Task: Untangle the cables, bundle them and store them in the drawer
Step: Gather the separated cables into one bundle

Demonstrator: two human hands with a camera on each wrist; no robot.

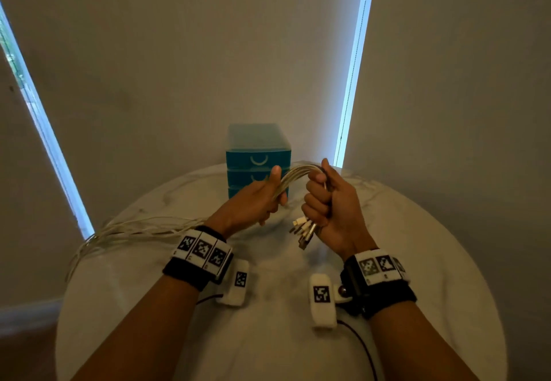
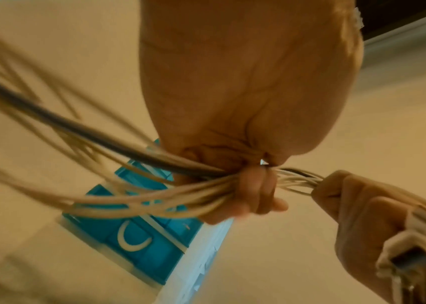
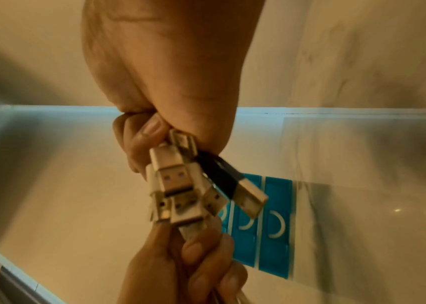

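Observation:
Several white cables point(image 1: 298, 176) arch between my two hands above the round white table point(image 1: 417, 261). My right hand point(image 1: 326, 201) grips the bundle in a fist, and the USB plugs point(image 1: 304, 230) stick out below it; the right wrist view shows those plugs point(image 3: 178, 185), one of them black. My left hand point(image 1: 265, 198) holds the same cables point(image 2: 180, 197) with curled fingers. The loose lengths point(image 1: 125, 231) trail left over the table's edge. One dark cable point(image 2: 76, 127) runs among the white ones. The blue drawer unit point(image 1: 258, 154) stands behind my hands, all its drawers closed.
The drawer unit sits at the table's far edge against a pale wall. Bright window strips point(image 1: 354, 67) stand at left and right. A thin dark wire point(image 1: 363, 348) from my right wrist band lies on the near table surface.

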